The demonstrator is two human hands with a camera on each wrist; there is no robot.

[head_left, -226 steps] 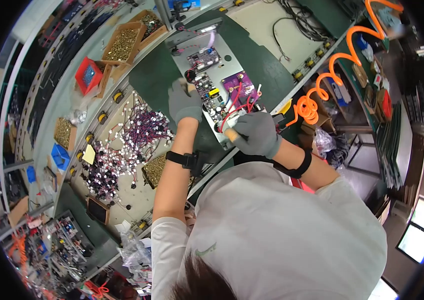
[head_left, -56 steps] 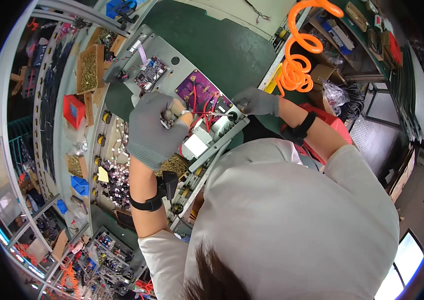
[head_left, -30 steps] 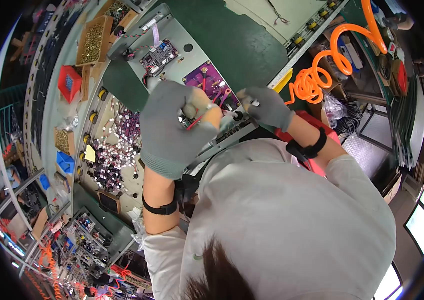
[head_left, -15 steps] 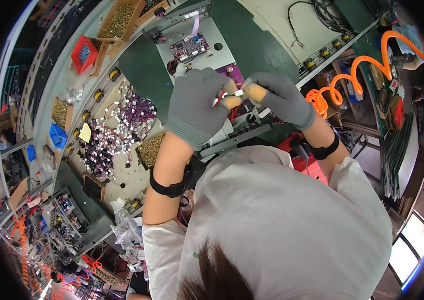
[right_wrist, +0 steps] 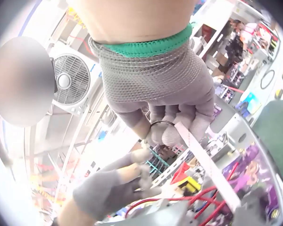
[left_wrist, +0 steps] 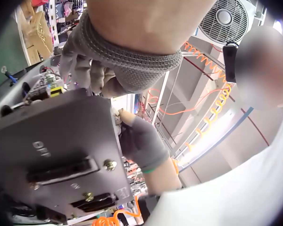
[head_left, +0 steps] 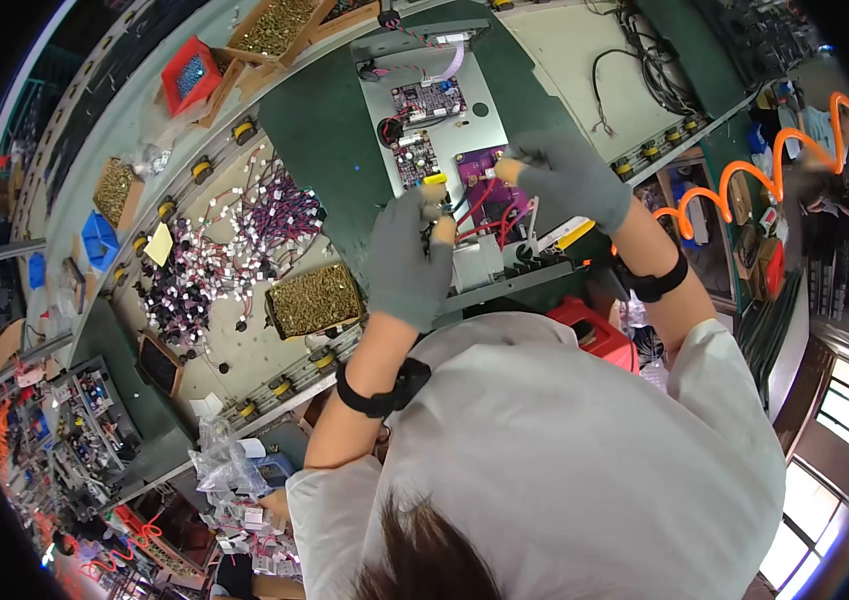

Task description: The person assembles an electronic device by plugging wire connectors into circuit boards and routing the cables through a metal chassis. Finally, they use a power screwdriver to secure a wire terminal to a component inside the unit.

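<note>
Two-handed, reaches over the metal plate (head_left: pixel 484 88) lying on the green mat (head_left: pixel 320 145). With the left hand (head_left: pixel 409 262), hovers near the yellow part (head_left: pixel 434 179), fingers bent, thumb and fingertips apart. With the right hand (head_left: pixel 577 182), reaches to the purple board (head_left: pixel 475 166), fingers bent close together; cannot tell whether clamped on the thin black wire (right_wrist: pixel 162 122).

In the head view, motion blurred the fingers of the gray-gloved right hand (head_left: pixel 575 182), and whatever lay between its fingertips could not be made out. That hand and red cables (head_left: pixel 485 208) partly covered the purple circuit board (head_left: pixel 475 170). The top edge cut off the cardboard box of brass-coloured screws (head_left: pixel 270 57). In the left wrist view, the dark metal panel (left_wrist: pixel 61 134) ran out of frame, its printed marks illegible.
</note>
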